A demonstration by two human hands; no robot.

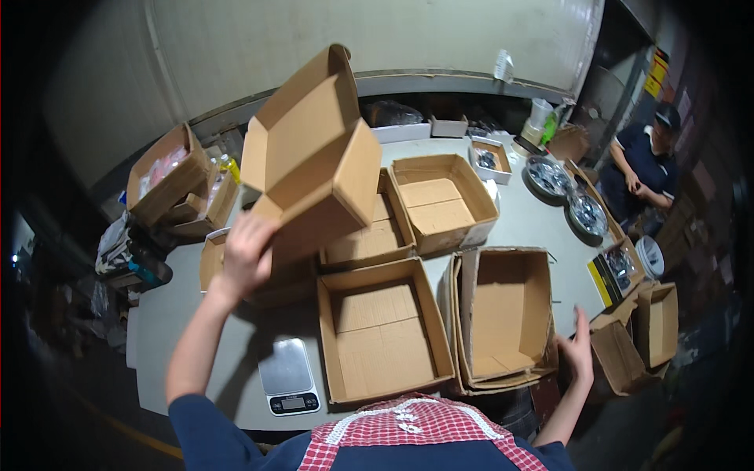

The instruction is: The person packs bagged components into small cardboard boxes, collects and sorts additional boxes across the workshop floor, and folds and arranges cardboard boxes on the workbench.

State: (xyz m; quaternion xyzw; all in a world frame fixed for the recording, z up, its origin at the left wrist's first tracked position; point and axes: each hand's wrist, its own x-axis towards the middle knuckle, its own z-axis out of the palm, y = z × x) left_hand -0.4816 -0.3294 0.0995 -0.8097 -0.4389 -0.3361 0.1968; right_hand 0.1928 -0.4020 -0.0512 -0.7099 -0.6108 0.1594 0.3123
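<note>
My left hand (pixel 245 253) grips the near corner of a brown cardboard box (pixel 314 149). The box is raised and tilted above the table at the left, its lid flap standing up. My right hand (pixel 579 347) is beside a stack of nested cardboard trays (pixel 510 306), thumb toward their right wall and fingers stretched out. Whether it touches the wall I cannot tell. An open cardboard box (pixel 385 330) stands in front of me, with two more behind it: a partly covered box (pixel 381 235) and a wider box (pixel 444 200).
A kitchen scale (pixel 287 377) lies near the front edge. Round trays of small parts (pixel 550 177) line the right side. Filled cartons (pixel 165 173) stand at the far left, empty ones (pixel 636 337) at the right. Another person (pixel 644 165) sits beyond the right edge.
</note>
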